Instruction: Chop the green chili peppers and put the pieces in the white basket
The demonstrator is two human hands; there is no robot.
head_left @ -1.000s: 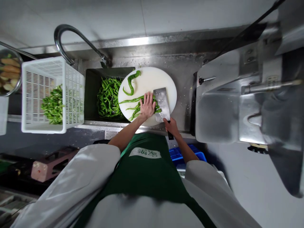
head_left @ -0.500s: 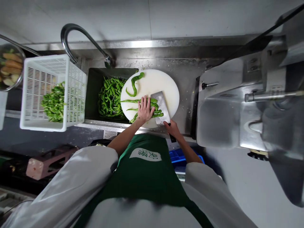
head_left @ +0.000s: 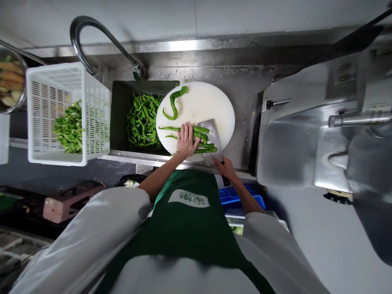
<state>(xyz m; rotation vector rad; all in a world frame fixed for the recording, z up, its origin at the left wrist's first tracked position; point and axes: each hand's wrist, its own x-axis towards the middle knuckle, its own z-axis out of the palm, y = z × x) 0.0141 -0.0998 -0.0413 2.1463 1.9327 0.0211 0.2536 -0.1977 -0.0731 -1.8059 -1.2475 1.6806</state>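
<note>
A round white cutting board (head_left: 214,102) holds a row of long green peppers (head_left: 200,130). My left hand (head_left: 186,143) lies flat across them with its fingers stretched out, pressing on their middle. In my right hand (head_left: 226,168) is the dark handle of a cleaver (head_left: 212,130), gripped at the board's near right edge. The cleaver's broad blade is at the peppers' right ends, which overlap it in view. A single curled green pepper (head_left: 174,103) lies apart on the board's upper left.
A sink basin (head_left: 118,114) with many green peppers (head_left: 143,120) adjoins the board on the left. Further left stands a white plastic basket (head_left: 99,118) of chopped greens (head_left: 69,128). A curved tap (head_left: 101,30) rises behind. A metal machine (head_left: 284,151) stands to the right.
The cleaver and my right hand have shifted slightly right, and the pepper ends overlap the blade more. My left hand stays flat on the peppers. The whole view has shifted a little.
</note>
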